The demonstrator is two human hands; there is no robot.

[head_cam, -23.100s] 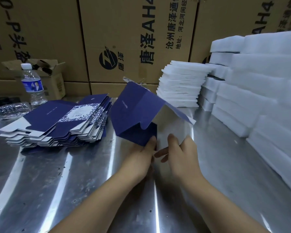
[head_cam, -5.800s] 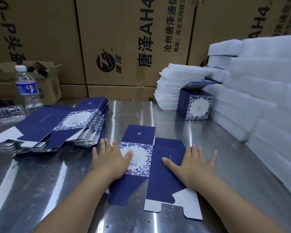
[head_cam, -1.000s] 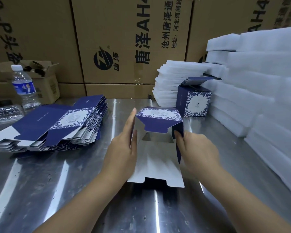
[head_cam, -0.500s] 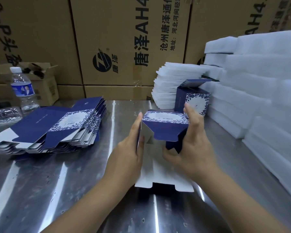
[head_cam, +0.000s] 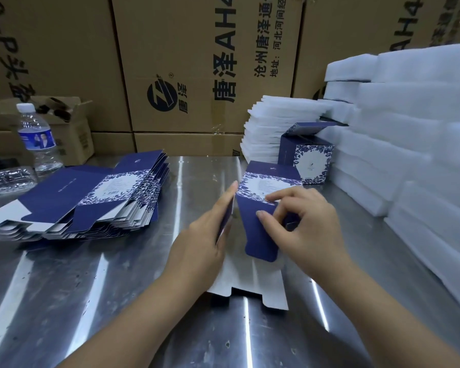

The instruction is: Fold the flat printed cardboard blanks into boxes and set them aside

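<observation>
Folding a half-formed blue box (head_cam: 260,208) on the steel worktop (head_cam: 117,301), just in front of the finished box (head_cam: 307,158).

Pressing flat against the box's left wall with the left hand (head_cam: 207,243), fingers straight; pinching and pushing the blue bottom flap (head_cam: 259,235) with the right hand (head_cam: 306,227), thumb on the flap, fingers curled behind. Both hands clamped on the one box, close together. Risking, probably, a creased or mis-tucked flap if pushed before the side walls stand square; also a sprung-open wall if the left hand eases off. Leaving the flat blanks (head_cam: 91,197) stacked well left of the box. Hiding the box's right wall and inner tabs behind the right hand; showing the print only as blur, unreadable.
</observation>
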